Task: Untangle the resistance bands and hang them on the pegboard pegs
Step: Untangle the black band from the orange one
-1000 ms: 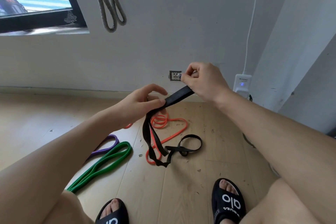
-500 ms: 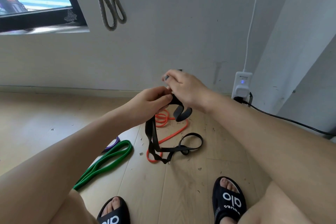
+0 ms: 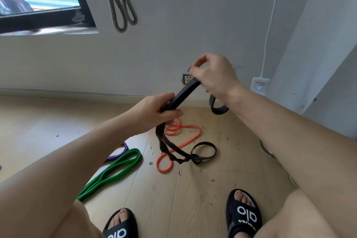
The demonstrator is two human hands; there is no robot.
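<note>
Both hands grip the flat black rubber resistance band (image 3: 185, 92): left hand (image 3: 156, 112) clenching the middle, right hand (image 3: 212, 77) pinching it higher, likely to draw a span taut. Its knotted tail (image 3: 185, 157) trails on the wooden floor (image 3: 193, 199) across the thin orange rubber band (image 3: 183, 137), near the wall edge.

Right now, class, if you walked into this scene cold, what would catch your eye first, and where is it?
First, the black resistance band stretched between the left hand and the right hand at centre, its tail trailing to the floor over the orange band. Next, the green band lying on the wooden floor at lower left, with a purple band peeking out beside it.
</note>
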